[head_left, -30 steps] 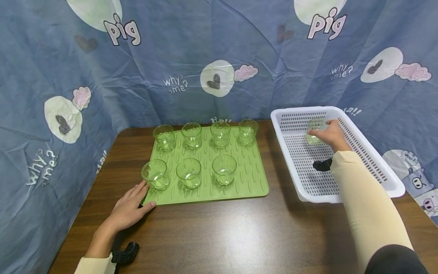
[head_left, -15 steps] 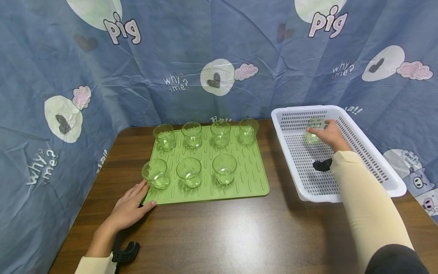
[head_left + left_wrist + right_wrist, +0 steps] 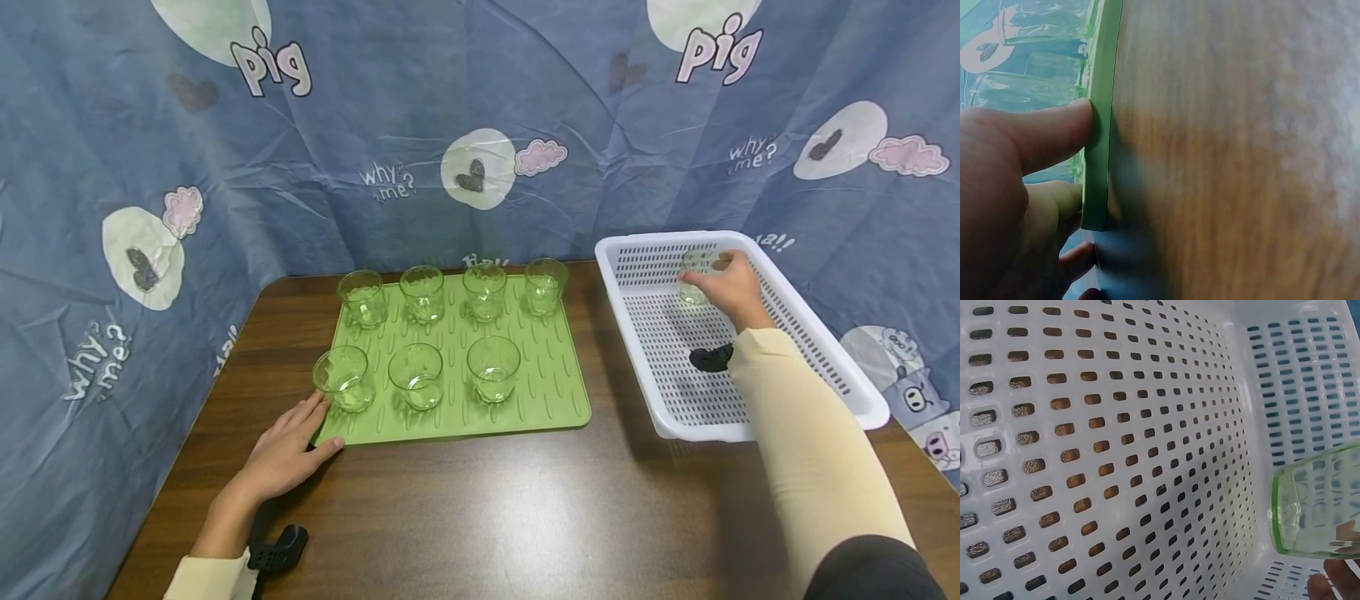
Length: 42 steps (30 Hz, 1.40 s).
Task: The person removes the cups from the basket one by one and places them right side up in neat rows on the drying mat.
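My right hand [image 3: 737, 290] grips a clear greenish drinking glass [image 3: 694, 292] between thumb and fingers inside the white plastic basket [image 3: 647, 379]. In the right wrist view, the glass's green-tinted base [image 3: 1277, 512] shows close to the basket's end wall, and fingertips [image 3: 1336, 578] show at the lower right. My left hand [image 3: 279, 457] lies at the front left corner of a green drying mat [image 3: 551, 400], its fingers extended. The left wrist view has the thumb [image 3: 1054, 134] on the mat's top by its edge [image 3: 1101, 150]. Several matching glasses [image 3: 492, 371] stand upright on the mat in two rows.
Beneath everything is a brown wooden table [image 3: 480, 508], with the basket to the right of the mat. A blue patterned cloth [image 3: 375, 108] hangs behind the table and along its sides. Another glass [image 3: 342, 379] stands close to the left fingertips.
Over the last half second the right hand and its glass have shifted slightly up and right inside the basket. The left hand and the glasses on the mat stay put.
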Each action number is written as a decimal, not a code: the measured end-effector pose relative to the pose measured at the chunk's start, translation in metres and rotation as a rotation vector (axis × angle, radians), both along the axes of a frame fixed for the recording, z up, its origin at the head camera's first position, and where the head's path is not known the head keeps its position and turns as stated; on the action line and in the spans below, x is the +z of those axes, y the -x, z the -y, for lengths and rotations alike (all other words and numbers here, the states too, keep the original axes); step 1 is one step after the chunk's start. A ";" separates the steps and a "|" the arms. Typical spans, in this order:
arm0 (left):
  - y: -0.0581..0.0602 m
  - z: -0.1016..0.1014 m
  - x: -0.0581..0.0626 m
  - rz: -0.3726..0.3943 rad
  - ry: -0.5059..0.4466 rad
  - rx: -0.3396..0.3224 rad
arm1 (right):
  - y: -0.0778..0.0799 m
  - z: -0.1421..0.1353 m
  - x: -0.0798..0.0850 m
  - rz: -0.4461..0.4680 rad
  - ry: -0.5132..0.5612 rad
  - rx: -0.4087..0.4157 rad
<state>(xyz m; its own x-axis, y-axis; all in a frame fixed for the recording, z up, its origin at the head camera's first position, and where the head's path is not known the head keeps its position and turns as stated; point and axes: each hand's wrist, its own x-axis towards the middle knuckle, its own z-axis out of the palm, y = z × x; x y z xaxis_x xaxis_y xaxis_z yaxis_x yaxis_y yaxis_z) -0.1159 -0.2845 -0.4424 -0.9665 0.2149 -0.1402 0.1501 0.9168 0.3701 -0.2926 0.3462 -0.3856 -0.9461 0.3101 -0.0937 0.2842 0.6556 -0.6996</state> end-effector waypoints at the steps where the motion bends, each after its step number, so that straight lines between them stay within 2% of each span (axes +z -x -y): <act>1: 0.000 0.000 0.000 0.001 0.001 0.000 | 0.000 0.000 0.000 -0.005 0.000 0.001; 7: 0.000 -0.001 0.001 0.007 -0.004 0.003 | 0.001 0.003 0.004 -0.072 0.036 -0.019; 12: 0.000 0.000 0.001 0.008 -0.003 0.004 | 0.000 0.009 0.017 -0.211 0.096 -0.073; 18: 0.000 0.001 0.001 0.008 0.002 0.003 | -0.004 0.009 0.027 -0.313 0.050 -0.108; 23: 0.000 0.001 0.001 0.005 -0.001 0.002 | -0.007 0.009 0.026 -0.325 -0.009 -0.054; 28: 0.001 0.001 -0.001 0.003 -0.006 -0.004 | -0.009 0.013 0.030 -0.302 -0.010 0.004; 35: 0.002 0.001 -0.001 -0.004 -0.006 -0.004 | -0.015 0.022 0.040 -0.263 -0.011 0.164; 42: 0.001 0.001 -0.002 -0.003 -0.009 -0.009 | -0.026 0.033 0.054 -0.280 -0.011 0.197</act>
<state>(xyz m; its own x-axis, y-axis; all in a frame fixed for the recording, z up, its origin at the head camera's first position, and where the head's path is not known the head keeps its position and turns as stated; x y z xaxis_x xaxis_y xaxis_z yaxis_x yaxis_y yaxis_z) -0.1174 -0.2859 -0.4442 -0.9649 0.2251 -0.1356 0.1597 0.9121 0.3776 -0.2661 0.3130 -0.3315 -0.9764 0.1185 0.1805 -0.0507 0.6867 -0.7252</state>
